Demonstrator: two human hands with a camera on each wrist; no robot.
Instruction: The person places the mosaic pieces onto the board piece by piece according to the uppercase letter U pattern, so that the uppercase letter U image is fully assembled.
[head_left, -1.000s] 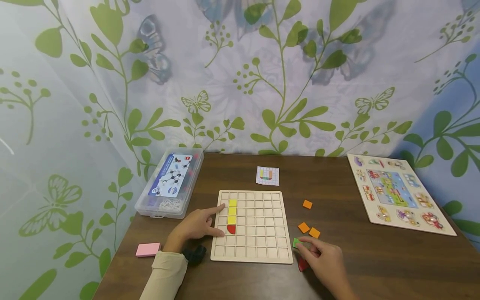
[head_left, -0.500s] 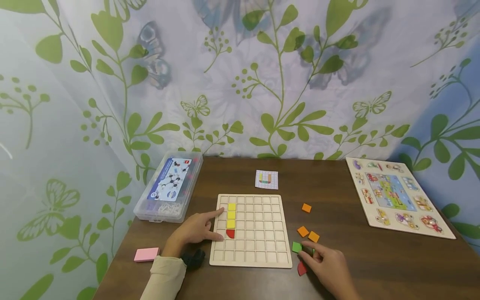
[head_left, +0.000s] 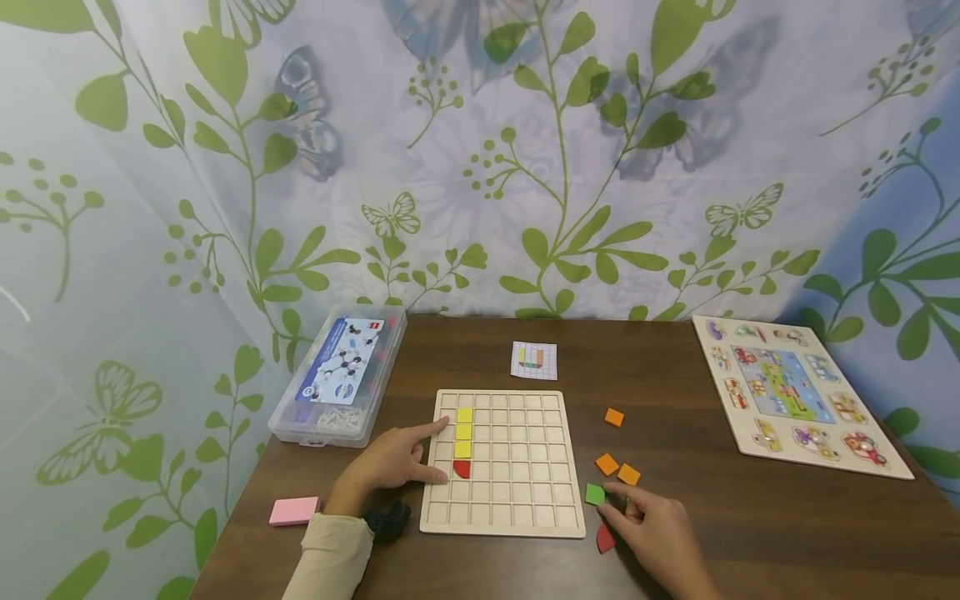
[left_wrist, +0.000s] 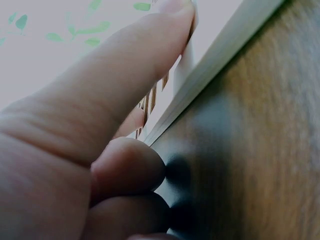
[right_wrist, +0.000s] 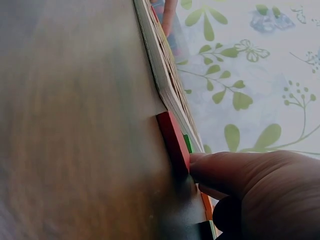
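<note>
A pale wooden grid board (head_left: 514, 508) lies on the table, with several yellow square tiles (head_left: 463, 432) and a red quarter-round piece (head_left: 462, 469) in one left column. My left hand (head_left: 393, 457) rests at its left side, index finger and thumb extended onto the edge; in the left wrist view the thumb (left_wrist: 125, 65) lies over the rim and other fingers curl beside it. Right of the board, my right hand (head_left: 654, 523) has thumb and index tip apart, right at the edge of a green square tile (head_left: 594, 495). Another red piece (head_left: 605, 538) lies beside the thumb, closest in the right wrist view.
Orange square tiles (head_left: 607, 464) lie beyond the right hand. A small pattern card (head_left: 534, 360) sits behind the board. Left are a clear plastic case (head_left: 337, 375) and a pink block (head_left: 294, 511); a wooden picture puzzle (head_left: 798, 396) lies at far right. A patterned curtain hangs behind.
The right index finger and thumb have drawn slightly back from the green tile, showing more of it, and a bit of green shows under that hand. The left hand stays put.
</note>
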